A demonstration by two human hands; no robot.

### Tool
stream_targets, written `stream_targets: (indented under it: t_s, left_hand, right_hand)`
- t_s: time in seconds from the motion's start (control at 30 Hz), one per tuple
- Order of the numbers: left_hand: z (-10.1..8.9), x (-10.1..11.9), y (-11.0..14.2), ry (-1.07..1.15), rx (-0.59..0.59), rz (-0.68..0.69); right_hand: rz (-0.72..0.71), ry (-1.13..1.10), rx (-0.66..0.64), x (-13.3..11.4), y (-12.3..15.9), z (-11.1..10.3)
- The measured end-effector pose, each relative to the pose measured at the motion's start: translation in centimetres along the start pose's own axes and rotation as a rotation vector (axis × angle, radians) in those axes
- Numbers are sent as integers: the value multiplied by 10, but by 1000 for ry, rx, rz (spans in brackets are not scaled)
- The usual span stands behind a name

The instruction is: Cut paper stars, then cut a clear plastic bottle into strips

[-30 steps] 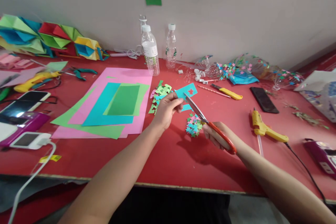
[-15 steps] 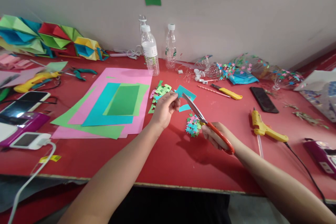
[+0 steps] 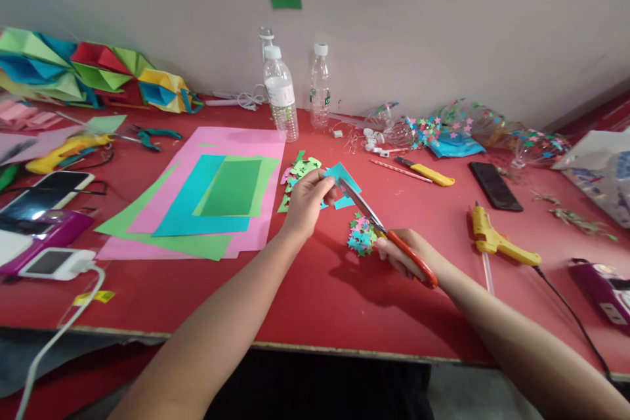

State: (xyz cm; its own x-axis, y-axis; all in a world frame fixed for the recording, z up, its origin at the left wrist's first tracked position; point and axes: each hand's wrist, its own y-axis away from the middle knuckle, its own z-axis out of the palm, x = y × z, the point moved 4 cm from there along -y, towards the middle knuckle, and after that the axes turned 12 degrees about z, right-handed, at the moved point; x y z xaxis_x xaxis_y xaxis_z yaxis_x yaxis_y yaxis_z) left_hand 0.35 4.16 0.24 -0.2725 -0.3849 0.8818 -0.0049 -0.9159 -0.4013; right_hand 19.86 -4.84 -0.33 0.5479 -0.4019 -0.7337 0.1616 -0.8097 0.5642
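Observation:
My left hand (image 3: 308,200) pinches a small piece of blue paper (image 3: 344,178) above the red table (image 3: 315,295). My right hand (image 3: 403,254) grips the orange-handled scissors (image 3: 381,230), and their blades reach up to the blue paper. Just below the blades lies a little heap of cut-out paper stars (image 3: 361,235) in blue, pink and green. Behind my left hand sits a pile of light green paper scraps (image 3: 296,174).
Stacked pink, green and blue sheets (image 3: 207,200) lie left of centre. Two plastic bottles (image 3: 280,95) stand at the wall. A yellow glue gun (image 3: 495,236), a yellow cutter (image 3: 428,173) and a black phone (image 3: 493,186) lie to the right. Phones and a charger (image 3: 49,262) sit far left.
My left hand has turned the blue paper, so its star-shaped hole no longer shows. The scissors have shifted slightly left and down along the paper.

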Motion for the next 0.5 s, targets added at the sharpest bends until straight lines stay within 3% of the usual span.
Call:
stream_targets:
  t_s: [0.2,0.5]
  left_hand:
    - [0,-1,-1,-54,-71,7]
    - [1,-1,-1,98,-69,-83]
  right_hand:
    - [-31,7,-27,-4,2,-1]
    - [-112,-3,-105,-6,6,-1]
